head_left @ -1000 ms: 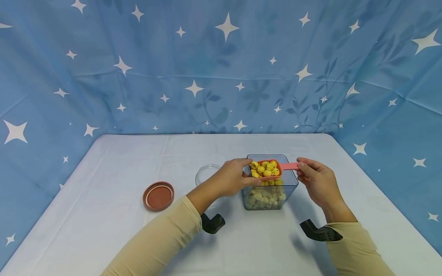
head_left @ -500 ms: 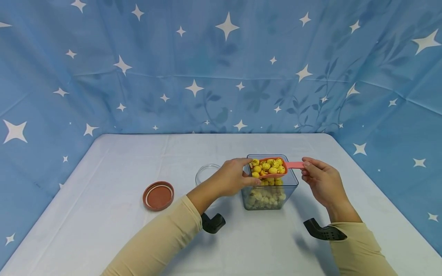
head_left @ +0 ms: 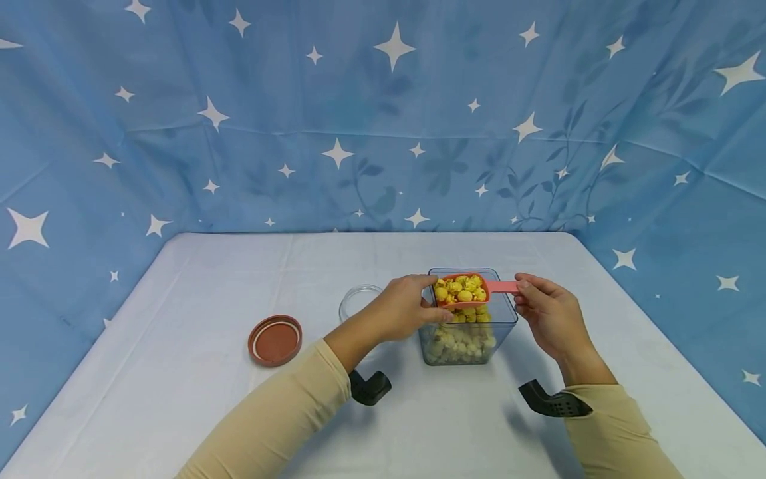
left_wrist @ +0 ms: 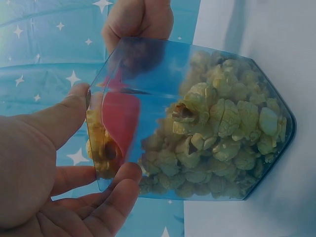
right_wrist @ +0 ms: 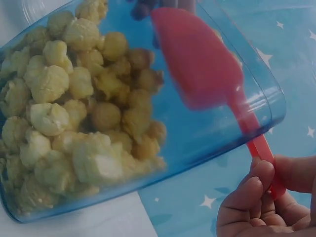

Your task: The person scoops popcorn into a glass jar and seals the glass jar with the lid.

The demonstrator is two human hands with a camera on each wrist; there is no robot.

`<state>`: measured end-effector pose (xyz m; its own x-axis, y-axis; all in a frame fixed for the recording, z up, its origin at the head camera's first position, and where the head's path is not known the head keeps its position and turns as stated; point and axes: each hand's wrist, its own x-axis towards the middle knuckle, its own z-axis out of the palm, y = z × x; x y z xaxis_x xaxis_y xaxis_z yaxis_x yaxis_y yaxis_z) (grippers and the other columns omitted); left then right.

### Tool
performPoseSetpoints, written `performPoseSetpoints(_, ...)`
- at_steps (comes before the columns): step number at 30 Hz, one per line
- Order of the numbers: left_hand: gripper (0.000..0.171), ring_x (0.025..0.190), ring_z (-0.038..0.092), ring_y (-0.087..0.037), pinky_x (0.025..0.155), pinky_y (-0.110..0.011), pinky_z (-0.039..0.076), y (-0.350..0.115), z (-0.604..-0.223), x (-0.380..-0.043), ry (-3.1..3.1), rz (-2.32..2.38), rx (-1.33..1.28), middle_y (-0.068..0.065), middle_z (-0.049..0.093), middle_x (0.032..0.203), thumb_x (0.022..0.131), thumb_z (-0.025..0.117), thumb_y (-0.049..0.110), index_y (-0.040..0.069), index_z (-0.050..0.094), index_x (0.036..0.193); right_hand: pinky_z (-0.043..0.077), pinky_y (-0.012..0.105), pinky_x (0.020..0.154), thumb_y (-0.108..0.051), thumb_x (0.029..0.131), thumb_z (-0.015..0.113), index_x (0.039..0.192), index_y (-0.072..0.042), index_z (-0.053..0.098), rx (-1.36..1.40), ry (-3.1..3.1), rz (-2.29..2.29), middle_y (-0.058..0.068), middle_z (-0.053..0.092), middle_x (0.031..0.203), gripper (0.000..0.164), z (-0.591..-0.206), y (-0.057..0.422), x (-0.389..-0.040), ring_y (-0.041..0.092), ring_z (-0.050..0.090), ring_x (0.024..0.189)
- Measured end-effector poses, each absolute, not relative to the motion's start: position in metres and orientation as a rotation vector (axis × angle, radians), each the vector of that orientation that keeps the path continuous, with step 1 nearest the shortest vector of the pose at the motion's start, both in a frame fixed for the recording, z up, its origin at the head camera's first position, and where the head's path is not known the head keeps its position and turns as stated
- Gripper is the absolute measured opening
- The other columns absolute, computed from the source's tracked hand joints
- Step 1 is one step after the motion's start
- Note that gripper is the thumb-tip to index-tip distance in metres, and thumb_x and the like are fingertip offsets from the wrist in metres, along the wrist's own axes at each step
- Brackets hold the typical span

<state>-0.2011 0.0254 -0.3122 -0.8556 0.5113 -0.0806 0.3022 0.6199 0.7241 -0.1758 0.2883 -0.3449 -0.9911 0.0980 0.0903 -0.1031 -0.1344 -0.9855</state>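
Note:
My left hand (head_left: 408, 307) holds the near-left rim of a clear blue-tinted container (left_wrist: 163, 64), thumb and fingers at its edge. Popcorn (right_wrist: 59, 108) fills the container's lower part. With thumb and fingers, my right hand (head_left: 550, 313) pinches the handle of a pink-red scoop (head_left: 501, 287) at the container's right side. The scoop's bowl (right_wrist: 197, 64) is level inside the mouth and heaped with yellow popcorn (head_left: 461, 290). In both wrist views the bowl shows through the clear wall, above the popcorn below.
A brown-red round lid (head_left: 274, 340) lies on the white table (head_left: 179, 386) to the left. Partly hidden behind my left forearm is a clear round jar (head_left: 359, 293). A blue star-patterned curtain (head_left: 383, 100) hangs behind the table.
The scoop shifted right and tipped a little, then came back left with its popcorn, staying over the container's mouth. My left hand and the container have stayed put.

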Motion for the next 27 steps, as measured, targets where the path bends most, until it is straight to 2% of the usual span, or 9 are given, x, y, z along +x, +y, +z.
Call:
performPoseSetpoints(2,0.075,0.091,0.061,-0.01,0.074,-0.025,0.053,0.026,-0.312,-0.201,2.565,1.073,0.66,-0.007,0.06,0.123,0.091,0.074,0.037,0.006,0.043,0.152,0.053,0.017,0.075,-0.016,0.102,0.061,0.1,-0.022,0.074,-0.007,-1.985,2.261,-0.001,0.062,0.093,0.015,-0.345,0.289,-0.176,0.01,0.057,0.08)
performPoseSetpoints(10,0.08,0.089,0.063,-0.009,0.082,-0.029,0.053,0.026,-0.311,-0.201,2.555,1.067,0.639,-0.001,0.065,0.102,0.092,0.073,0.038,0.007,0.036,0.155,0.053,0.017,0.075,-0.018,0.101,0.063,0.1,-0.021,0.075,-0.012,-1.963,2.284,-0.001,0.063,0.093,0.013,-0.343,0.294,-0.175,0.011,0.057,0.08)
performPoseSetpoints(17,0.082,0.088,0.063,-0.007,0.078,-0.028,0.053,0.022,-0.313,-0.204,2.551,1.08,0.667,0.002,0.067,0.099,0.092,0.073,0.041,0.009,0.035,0.156,0.054,0.018,0.073,-0.018,0.099,0.066,0.1,-0.017,0.076,-0.028,-1.898,2.362,0.0,0.063,0.09,0.01,-0.339,0.297,-0.174,0.011,0.058,0.077)
performPoseSetpoints(21,0.082,0.093,0.063,-0.009,0.079,-0.029,0.053,0.021,-0.315,-0.205,2.55,1.105,0.671,0.0,0.067,0.105,0.091,0.074,0.041,0.01,0.036,0.156,0.054,0.018,0.072,-0.017,0.098,0.066,0.099,-0.016,0.076,-0.027,-1.89,2.357,0.0,0.064,0.089,0.01,-0.338,0.298,-0.174,0.011,0.059,0.076)
performPoseSetpoints(27,0.081,0.107,0.062,-0.015,0.084,-0.031,0.054,0.02,-0.314,-0.204,2.558,1.111,0.684,-0.007,0.06,0.131,0.091,0.075,0.04,0.01,0.036,0.156,0.054,0.018,0.071,-0.015,0.099,0.066,0.1,-0.015,0.076,-0.001,-1.865,2.347,0.001,0.063,0.089,0.011,-0.337,0.302,-0.174,0.011,0.058,0.076)
